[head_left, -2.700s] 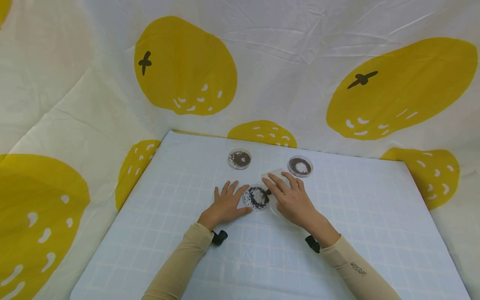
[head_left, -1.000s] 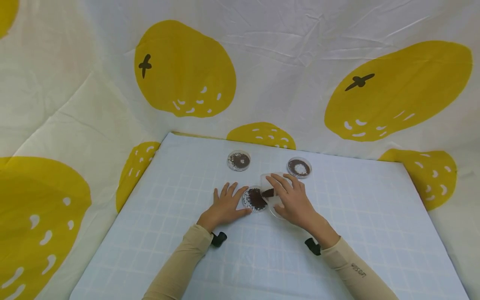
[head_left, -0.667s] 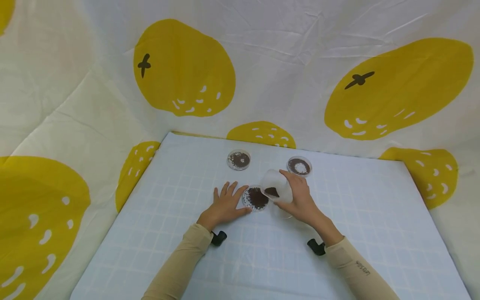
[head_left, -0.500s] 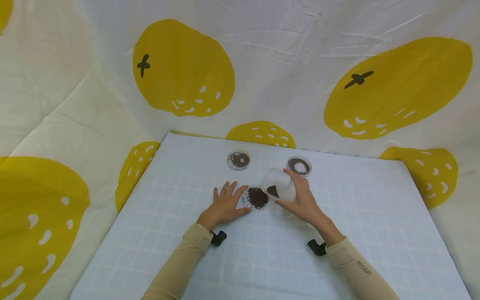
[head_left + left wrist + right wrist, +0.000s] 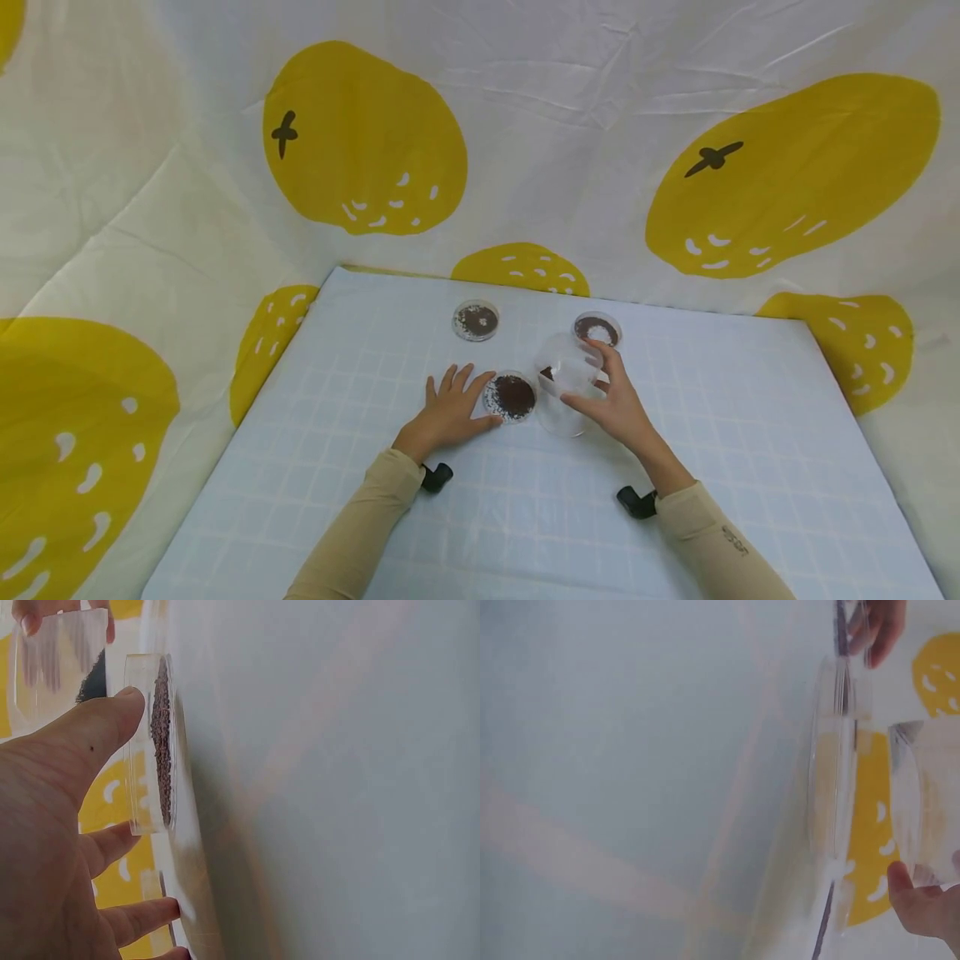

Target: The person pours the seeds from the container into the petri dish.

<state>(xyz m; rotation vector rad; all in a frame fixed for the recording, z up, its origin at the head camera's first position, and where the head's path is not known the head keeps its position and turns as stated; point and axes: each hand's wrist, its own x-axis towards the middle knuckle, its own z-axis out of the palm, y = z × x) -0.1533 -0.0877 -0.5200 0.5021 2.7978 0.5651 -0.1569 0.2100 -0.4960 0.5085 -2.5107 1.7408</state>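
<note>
A clear petri dish (image 5: 512, 397) with dark brown granules and white bits lies on the table. My left hand (image 5: 450, 414) steadies it, thumb and forefinger at opposite sides of its rim and the other fingers spread on the cloth. In my right hand (image 5: 621, 406) is a clear plastic cup (image 5: 570, 360), gripped between thumb and fingers. The cup is tilted just right of the dish, and a small heap of dark granules shows inside it. Under the cup lies a clear round dish or lid (image 5: 558, 423), partly covered.
Two more petri dishes stand farther back, one at the left (image 5: 476, 321) and one at the right (image 5: 598, 328), each with dark granules and white bits. The right one is close to my right fingertips. A white patterned cloth wall (image 5: 540, 125) rises behind the table (image 5: 735, 433).
The dish's white centre has been covered by dark granules. My right hand has shifted its grip and drawn the cup to the right, with fewer granules in it. My left hand has stayed put.
</note>
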